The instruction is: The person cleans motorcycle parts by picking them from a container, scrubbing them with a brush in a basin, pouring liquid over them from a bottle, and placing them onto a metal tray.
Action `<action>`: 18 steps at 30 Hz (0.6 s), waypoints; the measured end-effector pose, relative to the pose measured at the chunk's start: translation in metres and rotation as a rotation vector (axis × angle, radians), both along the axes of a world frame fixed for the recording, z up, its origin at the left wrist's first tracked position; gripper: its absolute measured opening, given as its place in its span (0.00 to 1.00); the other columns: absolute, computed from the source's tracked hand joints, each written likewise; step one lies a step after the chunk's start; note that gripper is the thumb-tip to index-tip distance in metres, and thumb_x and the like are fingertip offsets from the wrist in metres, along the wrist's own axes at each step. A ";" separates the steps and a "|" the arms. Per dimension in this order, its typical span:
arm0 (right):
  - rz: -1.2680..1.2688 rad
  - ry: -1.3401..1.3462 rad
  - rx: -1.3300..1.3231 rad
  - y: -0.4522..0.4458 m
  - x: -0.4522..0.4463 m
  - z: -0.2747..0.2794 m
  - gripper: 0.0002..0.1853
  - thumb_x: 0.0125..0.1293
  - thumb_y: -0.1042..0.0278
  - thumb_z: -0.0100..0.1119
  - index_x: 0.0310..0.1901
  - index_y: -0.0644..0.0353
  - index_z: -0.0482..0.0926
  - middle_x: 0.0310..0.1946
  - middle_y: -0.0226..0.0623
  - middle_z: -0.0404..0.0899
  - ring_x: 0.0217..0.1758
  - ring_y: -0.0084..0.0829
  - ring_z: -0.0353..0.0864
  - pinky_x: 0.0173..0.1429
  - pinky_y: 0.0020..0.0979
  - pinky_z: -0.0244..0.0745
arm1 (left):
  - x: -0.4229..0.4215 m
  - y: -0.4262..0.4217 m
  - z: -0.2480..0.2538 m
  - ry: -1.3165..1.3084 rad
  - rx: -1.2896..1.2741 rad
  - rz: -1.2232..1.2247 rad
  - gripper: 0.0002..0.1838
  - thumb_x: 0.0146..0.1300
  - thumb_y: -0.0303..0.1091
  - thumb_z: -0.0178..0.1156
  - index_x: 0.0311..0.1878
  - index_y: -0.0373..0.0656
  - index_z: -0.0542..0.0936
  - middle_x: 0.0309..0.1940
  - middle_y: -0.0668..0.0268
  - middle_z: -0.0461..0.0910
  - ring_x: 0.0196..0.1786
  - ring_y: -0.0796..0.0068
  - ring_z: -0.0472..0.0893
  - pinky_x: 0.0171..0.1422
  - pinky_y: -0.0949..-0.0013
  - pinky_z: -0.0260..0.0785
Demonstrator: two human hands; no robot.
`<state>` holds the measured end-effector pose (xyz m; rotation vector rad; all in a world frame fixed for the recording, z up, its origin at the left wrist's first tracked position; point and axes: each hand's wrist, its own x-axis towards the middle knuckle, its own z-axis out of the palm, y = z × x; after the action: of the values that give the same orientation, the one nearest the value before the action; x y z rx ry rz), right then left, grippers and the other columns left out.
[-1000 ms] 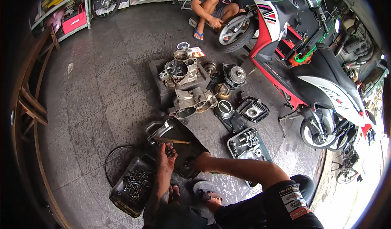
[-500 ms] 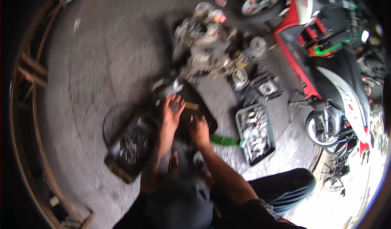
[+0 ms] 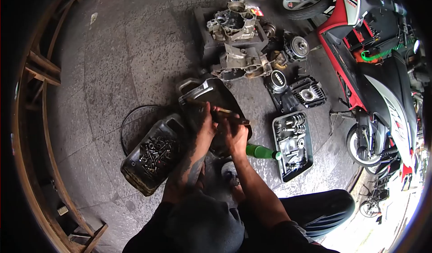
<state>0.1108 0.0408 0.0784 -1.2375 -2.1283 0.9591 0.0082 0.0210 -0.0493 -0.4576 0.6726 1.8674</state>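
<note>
My left hand is closed over the black tray, its fingers hiding whatever they hold. Close against it, my right hand is closed round a slim brown stick-like tool, whose working end I cannot make out. More brown length shows left of my left fingers; whether it is the same piece is unclear. A green bottle lies by my right wrist. Left of my left forearm stands a dark container with many bolts and small metal parts.
Engine casings stand ahead, with a finned cylinder part and a round Yamaha cover nearby. A tray of metal parts lies right. A red and white motorcycle is beyond it; a wooden frame runs along the left.
My left hand, earlier open with a round metal part on its palm, has closed and moved right. My right hand has come up beside it. The whole view has shifted slightly and sharpened.
</note>
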 end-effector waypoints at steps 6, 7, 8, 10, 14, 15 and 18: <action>0.050 0.277 0.007 0.005 -0.002 0.011 0.10 0.62 0.69 0.58 0.41 0.66 0.77 0.32 0.51 0.81 0.38 0.46 0.83 0.39 0.36 0.76 | 0.004 0.008 0.016 -0.219 0.072 -0.018 0.21 0.62 0.57 0.56 0.34 0.47 0.77 0.28 0.67 0.80 0.34 0.70 0.80 0.40 0.66 0.74; 0.071 0.207 -0.037 0.004 -0.002 0.006 0.10 0.62 0.70 0.58 0.41 0.66 0.78 0.33 0.51 0.81 0.38 0.45 0.84 0.40 0.36 0.76 | 0.005 0.010 0.020 -0.240 0.078 -0.021 0.21 0.61 0.58 0.56 0.33 0.47 0.77 0.27 0.68 0.80 0.33 0.70 0.80 0.40 0.67 0.74; 0.052 0.148 -0.047 -0.002 -0.001 0.008 0.08 0.62 0.68 0.57 0.38 0.64 0.79 0.29 0.44 0.82 0.33 0.38 0.84 0.38 0.32 0.75 | 0.005 0.012 0.026 -0.253 0.086 -0.026 0.21 0.61 0.58 0.56 0.33 0.47 0.77 0.27 0.68 0.80 0.32 0.70 0.80 0.39 0.67 0.74; -0.010 0.165 -0.164 0.001 0.010 -0.008 0.09 0.61 0.67 0.59 0.38 0.65 0.79 0.30 0.47 0.82 0.35 0.40 0.84 0.38 0.33 0.75 | 0.003 0.005 0.007 -0.196 0.066 -0.062 0.22 0.59 0.60 0.57 0.31 0.48 0.75 0.23 0.69 0.77 0.28 0.71 0.78 0.35 0.67 0.73; -0.256 0.089 0.146 -0.006 0.032 -0.032 0.11 0.61 0.64 0.59 0.38 0.65 0.79 0.30 0.51 0.81 0.36 0.49 0.82 0.38 0.40 0.75 | 0.003 0.015 -0.016 -0.075 -0.110 0.076 0.23 0.57 0.60 0.61 0.24 0.52 0.69 0.16 0.74 0.69 0.19 0.78 0.69 0.25 0.75 0.64; -0.201 0.068 0.117 -0.006 0.032 -0.042 0.12 0.61 0.63 0.59 0.39 0.64 0.79 0.30 0.52 0.81 0.37 0.52 0.81 0.38 0.42 0.75 | 0.003 0.015 -0.017 -0.038 -0.120 0.076 0.22 0.58 0.61 0.58 0.28 0.52 0.69 0.18 0.74 0.70 0.19 0.79 0.69 0.23 0.77 0.62; -0.060 -0.291 -0.032 -0.014 0.033 -0.073 0.12 0.60 0.61 0.59 0.40 0.61 0.78 0.31 0.54 0.79 0.39 0.55 0.79 0.38 0.47 0.75 | 0.005 0.011 -0.021 0.048 -0.089 0.060 0.22 0.61 0.63 0.52 0.35 0.54 0.70 0.21 0.73 0.72 0.18 0.82 0.70 0.18 0.81 0.59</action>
<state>0.1442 0.0270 0.0052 -1.5281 -2.2851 0.8321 0.0130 0.0322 -0.0699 -0.4967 0.7848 1.9150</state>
